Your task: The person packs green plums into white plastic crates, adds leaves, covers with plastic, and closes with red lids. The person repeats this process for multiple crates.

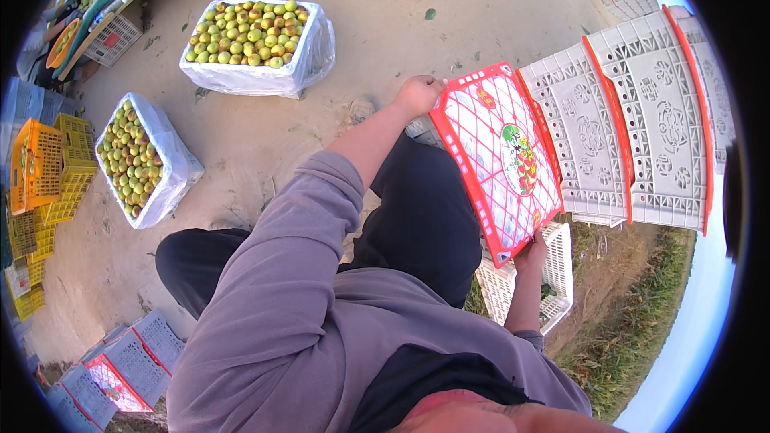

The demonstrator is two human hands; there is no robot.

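Note:
Both my hands are at a red-rimmed lid point(497, 162) with a red lattice over white and a round fruit label in the middle. My left hand point(421, 97) is closed on its far left corner. At the near corner, my right hand point(530, 256) has its fingers curled at the rim, partly hidden by it. The lid lies at the end of a stack of grey plastic crates point(584, 122) with red rims between them. A white slatted crate point(561, 273) with some green inside is below, beside my right forearm.
Two white-lined crates of green-brown round fruit, one farther off point(321, 48) and one at left point(180, 164), stand on the dirt ground. Yellow crates point(72, 160) and an orange crate point(36, 167) are stacked at far left. More grey crates point(136, 365) stand at lower left. A person sits by a sorting table point(120, 8).

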